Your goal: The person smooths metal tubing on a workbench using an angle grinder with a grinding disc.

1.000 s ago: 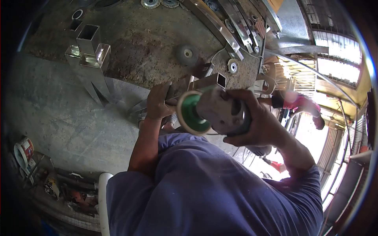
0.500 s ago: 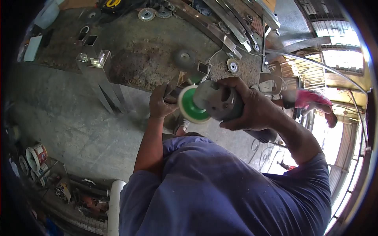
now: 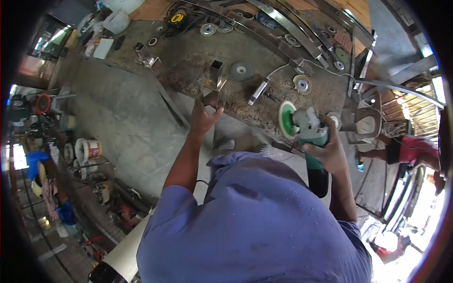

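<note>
My right hand (image 3: pixel 334 155) is wrapped round an angle grinder (image 3: pixel 312 127) with a grey head and dark green body. Its pale-rimmed disc with a green backing (image 3: pixel 287 120) faces left, apart from any metal. My left hand (image 3: pixel 206 118) grips the near end of a shiny square metal tube (image 3: pixel 215 84) at the bench's front edge. The tube's hollow end points away from me. Beyond it lies a grey grinding disc (image 3: pixel 241 71), and to the right of that a small metal bar (image 3: pixel 258 91) with a cord lies on the bench.
The worn workbench (image 3: pixel 188 52) carries long metal bars (image 3: pixel 264 40), several flap discs (image 3: pixel 302 84) and a yellow tape measure (image 3: pixel 177 18). Another bright metal piece (image 3: pixel 148 61) stands at its left edge. A plastic chair (image 3: pixel 367 125) and a person in pink (image 3: pixel 417 150) are on the right.
The grinder has moved right and away from the metal tube with my right hand. My left hand still holds the tube. The camera view has shifted, showing more of the left side.
</note>
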A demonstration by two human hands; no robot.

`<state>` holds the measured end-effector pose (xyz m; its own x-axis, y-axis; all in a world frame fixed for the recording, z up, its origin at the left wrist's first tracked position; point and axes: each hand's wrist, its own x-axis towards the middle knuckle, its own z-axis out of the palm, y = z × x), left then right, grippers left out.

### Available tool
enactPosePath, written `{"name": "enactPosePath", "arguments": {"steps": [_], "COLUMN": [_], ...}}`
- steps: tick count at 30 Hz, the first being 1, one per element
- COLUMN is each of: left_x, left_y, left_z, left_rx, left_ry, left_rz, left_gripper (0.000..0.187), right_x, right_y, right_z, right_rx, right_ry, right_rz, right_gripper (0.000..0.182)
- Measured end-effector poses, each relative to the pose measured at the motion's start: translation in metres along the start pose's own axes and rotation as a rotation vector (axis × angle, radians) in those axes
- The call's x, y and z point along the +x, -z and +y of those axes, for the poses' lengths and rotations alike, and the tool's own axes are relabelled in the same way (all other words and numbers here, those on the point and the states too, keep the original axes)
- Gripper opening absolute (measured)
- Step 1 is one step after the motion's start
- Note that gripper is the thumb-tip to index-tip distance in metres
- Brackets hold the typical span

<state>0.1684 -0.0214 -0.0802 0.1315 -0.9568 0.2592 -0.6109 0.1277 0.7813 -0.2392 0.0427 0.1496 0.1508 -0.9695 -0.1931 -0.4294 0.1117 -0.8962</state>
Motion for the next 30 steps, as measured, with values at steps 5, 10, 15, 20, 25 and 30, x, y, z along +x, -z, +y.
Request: {"name": "enactPosePath", "arguments": {"steps": [5,10,15,20,25,30], "left_x": [-0.029,-0.061,-0.035,-0.005,0.046,0.094], "left_y": [-0.009,-0.029,-0.092,-0.141,-0.139,-0.162], "left_z": [0.028,0.136,0.178,0.168,0.155,0.096], "left_rx": [0.209,0.217,0.419,0.393,0.746,0.966], "left_ry": [0.1,0.193,-0.282,-0.597,-0.595,-0.987], "left_rz": [0.244,-0.105,-0.548,-0.497,-0.3,-0.586], "left_gripper": [0.094,0.062,0.031,0.022,0.018,0.026], "right_x": [-0.013,0.001,0.016,-0.001,-0.029,-0.047], "right_y": [0.041,0.094,0.104,0.093,0.079,0.089], "right_z": [0.046,0.055,0.069,0.104,0.129,0.129], "right_rx": [0.389,0.777,1.05,1.138,1.133,1.094], "right_ry": [0.077,0.101,0.214,0.206,0.162,0.129], "right_rz": [0.186,0.319,0.441,0.384,0.398,0.483], "right_gripper": [0.093,0.071,0.068,0.075,0.072,0.071]}}
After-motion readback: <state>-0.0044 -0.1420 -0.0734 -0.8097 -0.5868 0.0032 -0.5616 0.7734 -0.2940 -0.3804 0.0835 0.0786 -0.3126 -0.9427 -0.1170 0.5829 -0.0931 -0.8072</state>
